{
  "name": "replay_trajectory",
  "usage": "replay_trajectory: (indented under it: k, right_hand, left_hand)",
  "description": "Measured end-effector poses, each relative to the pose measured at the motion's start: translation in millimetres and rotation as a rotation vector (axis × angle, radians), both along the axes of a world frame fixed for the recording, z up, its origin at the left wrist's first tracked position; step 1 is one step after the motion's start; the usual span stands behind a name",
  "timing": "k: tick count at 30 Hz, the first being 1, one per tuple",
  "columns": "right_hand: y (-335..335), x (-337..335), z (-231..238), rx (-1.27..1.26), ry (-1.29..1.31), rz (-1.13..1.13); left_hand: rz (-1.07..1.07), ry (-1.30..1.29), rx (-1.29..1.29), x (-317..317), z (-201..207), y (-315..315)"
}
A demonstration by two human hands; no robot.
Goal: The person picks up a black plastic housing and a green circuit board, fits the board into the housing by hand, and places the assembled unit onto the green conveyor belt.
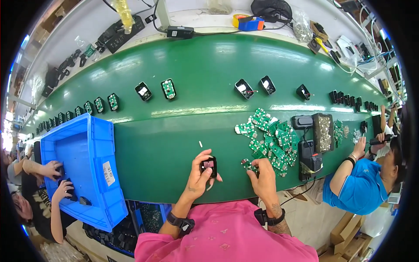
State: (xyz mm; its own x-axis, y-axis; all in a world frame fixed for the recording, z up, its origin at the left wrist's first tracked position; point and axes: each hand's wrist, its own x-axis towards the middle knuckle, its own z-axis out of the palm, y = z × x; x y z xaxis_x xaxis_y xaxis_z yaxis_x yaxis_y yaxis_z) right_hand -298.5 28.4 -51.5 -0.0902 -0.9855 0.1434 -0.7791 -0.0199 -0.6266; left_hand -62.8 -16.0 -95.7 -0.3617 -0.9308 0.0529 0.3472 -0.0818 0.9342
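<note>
My left hand is wrapped round a small black plastic housing, whose open face is turned up and shows a shiny inside. To its right, my right hand has thumb and forefinger closed on the edge of a green circuit board. That board lies at the near-left edge of a loose heap of green circuit boards. A small white strip lies on the green table just beyond my left hand.
A blue crate stands at the left, with another person's hands in it. Black housings with boards line the far left; open housings sit ahead. Right of the heap are a black device and a tray of small parts. A co-worker sits right.
</note>
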Motion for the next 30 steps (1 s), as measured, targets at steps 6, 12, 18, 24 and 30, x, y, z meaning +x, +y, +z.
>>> replay_trajectory:
  k: [6,12,18,24,30]
  right_hand:
    - [-10.8,9.4,15.6,0.266,-0.858,-0.207]
    - [-41.6,37.8,64.3,0.27,-0.984,0.121]
    - [-47.3,56.5,59.1,0.28,-0.872,0.216]
    - [-42.8,59.5,42.8,0.384,-0.957,0.108]
    - [-39.8,68.0,29.7,0.328,-0.984,-0.023]
  left_hand:
    - [0.005,-0.172,0.032,-0.7,20.6,-9.1]
    - [-0.016,-0.421,-0.103,-4.9,46.8,-16.9]
    - [-0.058,-0.439,-0.017,-0.4,64.8,-16.1]
    - [-0.096,-0.501,-0.106,4.9,68.3,-15.6]
    - [0.075,-0.299,-0.291,-4.8,53.6,-17.1]
